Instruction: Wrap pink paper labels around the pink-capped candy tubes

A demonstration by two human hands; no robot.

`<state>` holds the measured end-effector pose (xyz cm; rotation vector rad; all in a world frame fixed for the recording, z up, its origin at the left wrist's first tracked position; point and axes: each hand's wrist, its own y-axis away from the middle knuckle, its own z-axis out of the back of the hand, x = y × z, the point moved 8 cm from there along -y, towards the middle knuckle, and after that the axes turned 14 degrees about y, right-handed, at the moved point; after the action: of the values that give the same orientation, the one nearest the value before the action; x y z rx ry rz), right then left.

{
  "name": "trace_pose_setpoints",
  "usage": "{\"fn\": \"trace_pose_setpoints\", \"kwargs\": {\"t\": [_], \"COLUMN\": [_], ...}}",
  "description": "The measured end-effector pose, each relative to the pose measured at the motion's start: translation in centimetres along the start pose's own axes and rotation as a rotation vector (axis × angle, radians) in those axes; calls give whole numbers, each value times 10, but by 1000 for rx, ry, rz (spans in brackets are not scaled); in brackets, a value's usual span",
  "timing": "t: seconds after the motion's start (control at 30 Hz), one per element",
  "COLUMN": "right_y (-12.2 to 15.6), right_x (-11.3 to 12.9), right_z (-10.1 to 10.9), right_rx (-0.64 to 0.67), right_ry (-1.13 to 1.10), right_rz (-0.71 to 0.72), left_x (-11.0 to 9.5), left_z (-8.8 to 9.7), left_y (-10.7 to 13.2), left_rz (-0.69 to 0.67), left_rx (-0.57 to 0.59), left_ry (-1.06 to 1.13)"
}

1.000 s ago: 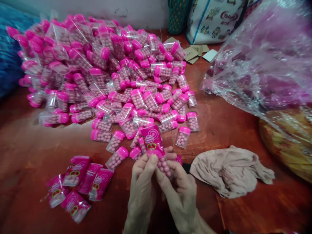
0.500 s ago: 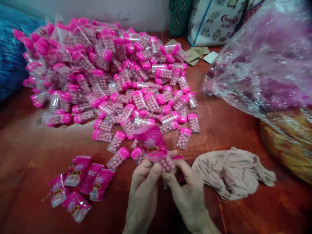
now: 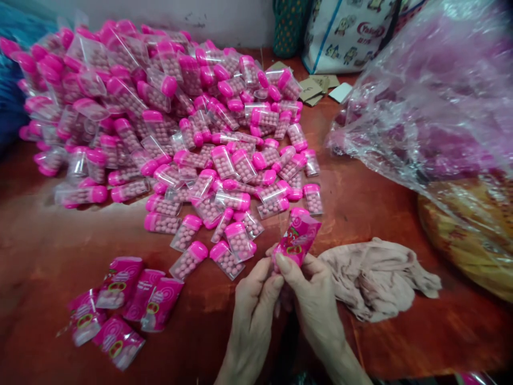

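Between both hands, in front of me, is a small candy box in a pink printed sleeve (image 3: pixel 300 238). Its upper end leans to the right, and fingers cover the lower end. My left hand (image 3: pixel 254 302) is closed on the lower left of it, thumb and fingers pinched. From the right, my right hand (image 3: pixel 315 302) grips it too, its thumb pressed on the sleeve's lower front. Beyond my hands lies a large heap of clear candy boxes (image 3: pixel 236 166) with pink caps and pink balls inside. Several sleeved candy boxes (image 3: pixel 120 283) lie together at the left.
A crumpled beige cloth (image 3: pixel 377 278) lies right of my hands on the red-brown floor (image 3: pixel 192 331). Clear plastic wrapping (image 3: pixel 420 112) covers the right side, over a yellow round thing (image 3: pixel 460 230). Cardboard pieces (image 3: pixel 315 88) and a printed bag (image 3: pixel 348 37) are at the back.
The sleeve has gone from leaning left to leaning right. The pink balls that showed below it are now covered by my fingers. Both hands have shifted slightly right in view.
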<state>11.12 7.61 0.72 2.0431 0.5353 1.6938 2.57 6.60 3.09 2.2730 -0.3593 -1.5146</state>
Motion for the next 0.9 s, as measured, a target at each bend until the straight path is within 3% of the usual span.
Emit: {"fn": "trace_pose_setpoints", "kwargs": {"t": [0.1, 0.37, 0.5, 0.6, 0.8, 0.9], "right_y": [2, -10, -9, -4, 1, -1], "right_x": [-1, 13, 8, 2, -1, -3], "right_z": [2, 15, 18, 10, 6, 7], "right_rx": [-21, -4, -52, -14, -28, 34], "right_ry": [-4, -74, -19, 47, 63, -17], "right_rz": [0, 44, 15, -46, -33, -34], "left_x": [-2, 7, 13, 15, 15, 19], "left_z": [0, -10, -2, 3, -6, -9], "left_y": [0, 0, 4, 8, 4, -1], "left_rz": [-5, 126, 122, 110, 121, 168], "left_rx": [-24, 140, 26, -74, 2, 59], "left_ry": [-3, -31, -56, -51, 80, 137]}}
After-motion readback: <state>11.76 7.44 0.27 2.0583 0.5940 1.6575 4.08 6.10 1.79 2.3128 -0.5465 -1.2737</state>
